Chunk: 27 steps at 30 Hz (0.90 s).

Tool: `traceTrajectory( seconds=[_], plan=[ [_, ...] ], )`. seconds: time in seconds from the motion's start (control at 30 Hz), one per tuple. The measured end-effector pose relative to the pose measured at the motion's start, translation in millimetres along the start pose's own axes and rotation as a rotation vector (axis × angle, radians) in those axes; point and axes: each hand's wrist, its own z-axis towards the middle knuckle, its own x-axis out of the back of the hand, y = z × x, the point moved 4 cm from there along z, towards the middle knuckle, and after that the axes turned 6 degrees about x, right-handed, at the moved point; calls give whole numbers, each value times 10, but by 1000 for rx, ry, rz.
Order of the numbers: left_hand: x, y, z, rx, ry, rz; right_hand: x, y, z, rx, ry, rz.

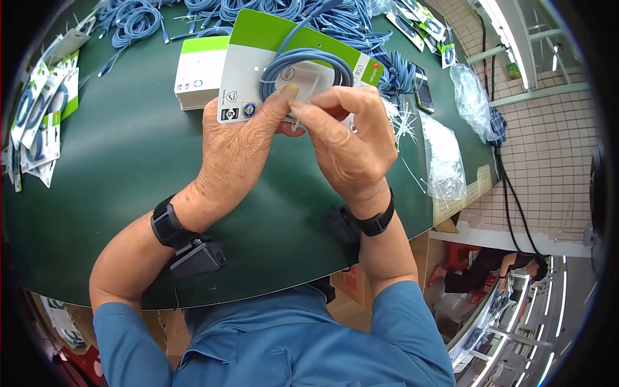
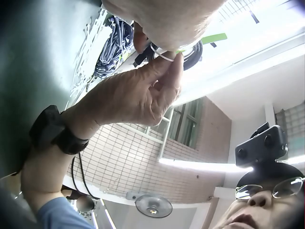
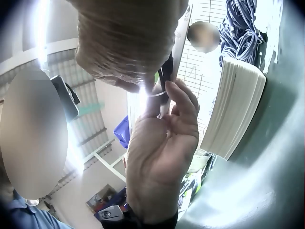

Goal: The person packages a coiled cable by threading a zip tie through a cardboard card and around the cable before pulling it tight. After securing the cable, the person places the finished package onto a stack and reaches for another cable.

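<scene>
My left hand [image 1: 235, 148] grips the lower edge of a green and white packaging card [image 1: 240, 74], its thumb pressing on the front. A coiled blue-grey USB cable [image 1: 268, 76] lies against the card's face, one end rising over the green band. At the card's lower edge my right hand [image 1: 354, 142] pinches a thin white cable tie [image 1: 295, 124] between thumb and forefinger, close to the left thumb. Both wrist views show the tie as a curved white loop [image 2: 161, 54] between the two hands' fingertips. Part of the coil is hidden behind the fingers.
Behind the card stands a stack of cards [image 1: 193, 80]. Many blue cables [image 1: 225, 9] cover the table's far side. Carded cables [image 1: 48, 106] lie at left. On the right are loose cable ties [image 1: 405, 122], a phone [image 1: 423, 90] and a plastic bag [image 1: 445, 158].
</scene>
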Motion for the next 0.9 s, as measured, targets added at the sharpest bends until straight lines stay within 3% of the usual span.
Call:
traceTrajectory(
  seconds=[0.23,0.9],
  plan=[
    [-18,102,-12,-14,6,4,39,-64,-10,68,65,-5],
    [-36,124,-4,-7,-1,-37,41,-11,-6,16,139,21]
  ],
)
